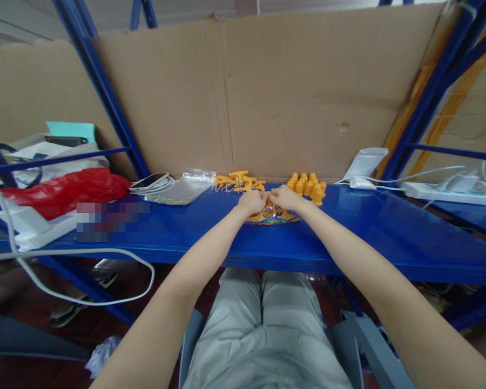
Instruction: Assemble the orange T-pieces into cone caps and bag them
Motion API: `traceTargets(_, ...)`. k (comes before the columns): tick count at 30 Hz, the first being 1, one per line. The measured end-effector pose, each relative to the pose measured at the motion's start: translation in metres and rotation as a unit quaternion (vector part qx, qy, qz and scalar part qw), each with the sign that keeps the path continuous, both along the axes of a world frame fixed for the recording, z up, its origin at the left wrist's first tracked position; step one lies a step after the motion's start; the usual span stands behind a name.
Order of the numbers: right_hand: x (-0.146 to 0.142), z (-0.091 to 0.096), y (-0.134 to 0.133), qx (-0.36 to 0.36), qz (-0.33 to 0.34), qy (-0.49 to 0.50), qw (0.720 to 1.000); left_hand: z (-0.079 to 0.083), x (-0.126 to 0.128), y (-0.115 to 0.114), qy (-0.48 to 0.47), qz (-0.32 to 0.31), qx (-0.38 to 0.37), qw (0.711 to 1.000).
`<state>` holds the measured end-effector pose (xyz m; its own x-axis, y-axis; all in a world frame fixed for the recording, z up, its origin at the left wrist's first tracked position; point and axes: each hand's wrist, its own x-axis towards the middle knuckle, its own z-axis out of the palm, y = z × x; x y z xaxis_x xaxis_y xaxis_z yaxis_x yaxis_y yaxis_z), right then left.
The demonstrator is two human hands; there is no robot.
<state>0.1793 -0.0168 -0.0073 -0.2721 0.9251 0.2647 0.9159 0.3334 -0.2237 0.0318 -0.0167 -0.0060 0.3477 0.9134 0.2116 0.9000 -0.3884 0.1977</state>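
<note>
Out in front of me on the blue shelf lies a clear plastic bag (272,216) with orange pieces inside and a colourful printed edge facing me. My left hand (252,201) is closed at the bag's far left edge, its fingertips pinching the plastic. Close beside it, my right hand (287,198) also pinches the bag, and the two hands almost meet. Finer detail between the fingers is too small to make out. Just behind my left hand is a loose pile of orange T-shaped pieces (240,179). Several orange knob-like pieces (308,186) stand grouped behind my right hand.
Left of the pile lie a flat plastic packet (182,190) and a phone (150,182) on a coiled cable. A red bag (75,189) and a white power strip (44,229) sit farther left. Cardboard (283,97) walls the back. A white adapter (363,182) with cables stands at right.
</note>
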Motion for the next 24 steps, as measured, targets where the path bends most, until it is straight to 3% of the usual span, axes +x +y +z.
traceTargets(14,0.0,0.001,-0.002,-0.009,-0.033,0.02,0.999,0.004,0.001,-0.006,-0.009,0.018,0.009,1.0)
traceTargets(21,0.0,0.005,-0.01,0.008,-0.054,-0.016,0.998,0.006,0.003,-0.01,0.011,0.067,0.044,0.997)
traceTargets(24,0.0,0.006,-0.011,0.028,-0.048,-0.004,0.998,0.005,0.001,-0.004,-0.009,0.054,0.058,0.997)
